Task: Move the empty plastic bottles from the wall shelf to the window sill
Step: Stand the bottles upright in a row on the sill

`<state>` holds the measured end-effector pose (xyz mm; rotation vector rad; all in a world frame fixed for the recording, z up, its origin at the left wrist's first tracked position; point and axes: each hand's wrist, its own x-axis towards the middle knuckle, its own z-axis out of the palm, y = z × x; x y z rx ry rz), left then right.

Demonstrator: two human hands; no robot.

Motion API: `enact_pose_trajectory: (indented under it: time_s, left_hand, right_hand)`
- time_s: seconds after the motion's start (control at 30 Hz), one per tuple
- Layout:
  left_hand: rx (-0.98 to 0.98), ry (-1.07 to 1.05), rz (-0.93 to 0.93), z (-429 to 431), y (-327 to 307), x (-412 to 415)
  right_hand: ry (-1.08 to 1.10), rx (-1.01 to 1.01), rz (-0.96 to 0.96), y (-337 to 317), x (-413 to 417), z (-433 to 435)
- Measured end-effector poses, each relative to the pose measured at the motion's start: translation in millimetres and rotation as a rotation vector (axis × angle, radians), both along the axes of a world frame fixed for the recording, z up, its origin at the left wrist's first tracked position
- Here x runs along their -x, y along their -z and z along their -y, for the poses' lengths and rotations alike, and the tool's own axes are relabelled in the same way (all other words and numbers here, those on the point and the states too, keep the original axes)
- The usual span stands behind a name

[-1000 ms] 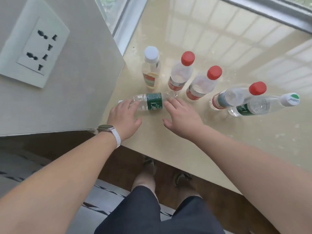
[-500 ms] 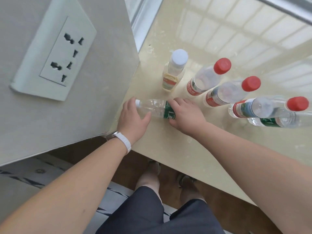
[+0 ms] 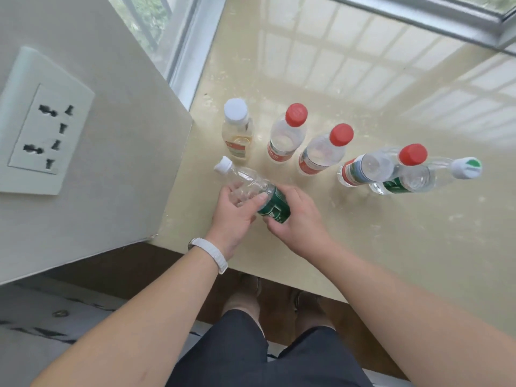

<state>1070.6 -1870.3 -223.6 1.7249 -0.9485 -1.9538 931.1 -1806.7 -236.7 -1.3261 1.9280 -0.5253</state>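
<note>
A clear bottle with a green label and white cap (image 3: 245,180) is tilted over the beige window sill (image 3: 391,233), cap pointing up and left. My left hand (image 3: 231,216) grips its clear upper body and my right hand (image 3: 296,219) grips its green-labelled base. Behind it stand several empty bottles in a row: a white-capped one with a red and yellow label (image 3: 237,132), three red-capped ones (image 3: 287,135) (image 3: 324,152) (image 3: 371,166), and a green-labelled one with a white cap (image 3: 427,177) at the right.
A wall corner with a white power socket (image 3: 42,129) juts out at the left of the sill. The window frame (image 3: 418,9) runs along the back. The sill's front edge lies just under my wrists, with the floor and my feet (image 3: 248,291) below.
The green-labelled bottle lay flat on the sill; both hands have closed on it and raised it, cap end swung up toward the wall.
</note>
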Motion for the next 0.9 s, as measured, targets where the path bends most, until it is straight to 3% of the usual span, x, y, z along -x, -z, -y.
enact_pose_trajectory:
  time_s: [0.3,0.53,0.9]
  left_hand:
    - [0.28,0.241,0.046,-45.5,-37.6,44.7]
    - [0.402,0.51,0.019,-79.6,-61.3,126.5]
    - [0.498,0.737,0.048,-118.7,-42.1,249.9]
  right_hand:
    - [0.128,-0.078,0.175,-32.4,51.4,-64.0]
    - [0.597,-0.169,0.414,-35.0,110.2,-113.4]
    - [0.916,-0.187,0.618,-15.3,217.1,-171.2]
